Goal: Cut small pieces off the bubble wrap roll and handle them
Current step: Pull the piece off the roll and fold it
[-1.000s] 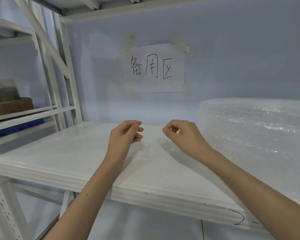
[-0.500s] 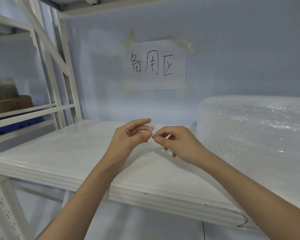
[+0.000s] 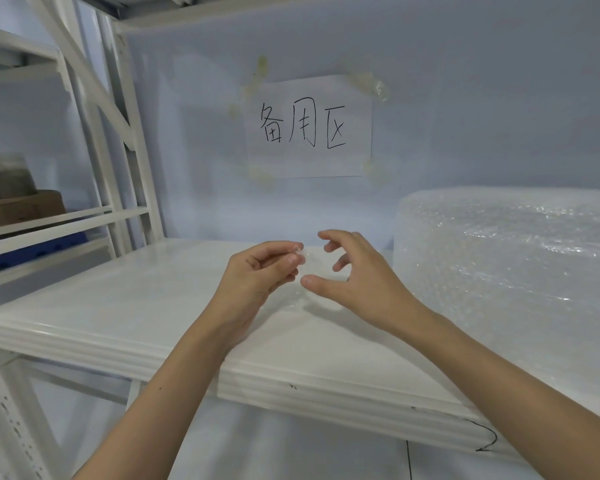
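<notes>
A glossy white shelf sits against a pale lavender-blue wall. On the wall, a white paper sign carries three black handwritten characters, held by yellowish, translucent strips of tape. On the right, a clear bubble wrap roll looks milky white, dotted with a fine bubble pattern and bright glints. A small clear, nearly colourless piece of bubble wrap shows between the hands. The shelf's front edge bears a black scribbled mark. The rack frame is white; behind it sit a brown cardboard box and a dark blue bin
</notes>
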